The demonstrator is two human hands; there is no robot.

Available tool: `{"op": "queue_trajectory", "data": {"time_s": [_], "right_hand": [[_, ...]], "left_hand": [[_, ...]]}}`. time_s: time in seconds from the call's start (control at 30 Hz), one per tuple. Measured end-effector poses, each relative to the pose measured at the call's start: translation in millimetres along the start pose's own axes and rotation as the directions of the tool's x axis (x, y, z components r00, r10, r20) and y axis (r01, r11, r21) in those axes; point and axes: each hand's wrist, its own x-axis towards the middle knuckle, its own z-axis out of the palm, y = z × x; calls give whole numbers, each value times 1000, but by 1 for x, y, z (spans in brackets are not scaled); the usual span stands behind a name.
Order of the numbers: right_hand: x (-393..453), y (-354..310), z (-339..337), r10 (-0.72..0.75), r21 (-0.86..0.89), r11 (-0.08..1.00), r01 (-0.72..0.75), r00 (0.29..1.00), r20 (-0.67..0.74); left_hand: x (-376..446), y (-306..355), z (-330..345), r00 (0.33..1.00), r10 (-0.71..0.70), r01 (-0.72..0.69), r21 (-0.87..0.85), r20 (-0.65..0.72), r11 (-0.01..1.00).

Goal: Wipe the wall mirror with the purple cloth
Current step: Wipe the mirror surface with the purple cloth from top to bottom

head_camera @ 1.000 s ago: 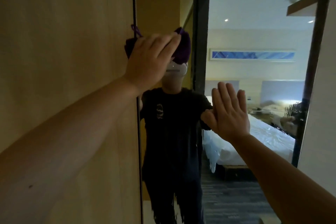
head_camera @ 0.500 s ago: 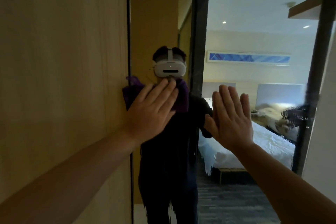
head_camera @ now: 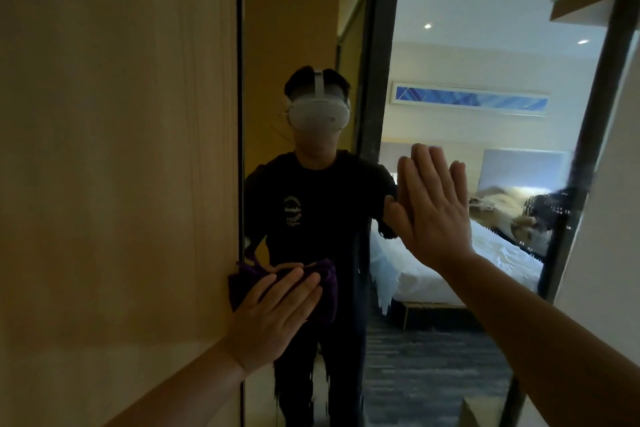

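Left hand (head_camera: 273,319) fingers flat, pressing purple cloth (head_camera: 322,291) on mirror (head_camera: 450,28); right hand (head_camera: 433,211) open, empty

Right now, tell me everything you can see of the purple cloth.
The cloth is dark purple, soft and bunched into a thick wad, with a thin loop or strand sticking up at its upper left. It sits flat against the mirror at the glass's left edge, beside the wooden panel, low in the view. The left hand lies over it, palm down and fingers spread, covering its lower left. What shows just above the cloth looks like its own reflection in the glass. No print or label is visible.
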Motion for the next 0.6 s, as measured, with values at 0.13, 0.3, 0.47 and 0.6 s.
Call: {"op": "queue_trajectory", "data": {"time_s": [0.13, 0.3, 0.47, 0.6], "right_hand": [[1, 20, -24, 57, -4, 998, -57, 996, 70], [2, 75, -32, 190, -108, 978, -180, 977, 98], [-2, 86, -17, 133, -132, 983, -127, 990, 40], [-3, 89, -17, 149, -107, 984, -142, 986, 68]], "left_hand": [[25, -9, -18, 999, -21, 16, -106, -41, 994], [119, -47, -46, 972, -122, 106, -88, -202, 990], [257, -95, -63, 934, -87, 108, 45, -346, 993], [336, -112, -68, 947, -60, 113, 154, -316, 982]]}}
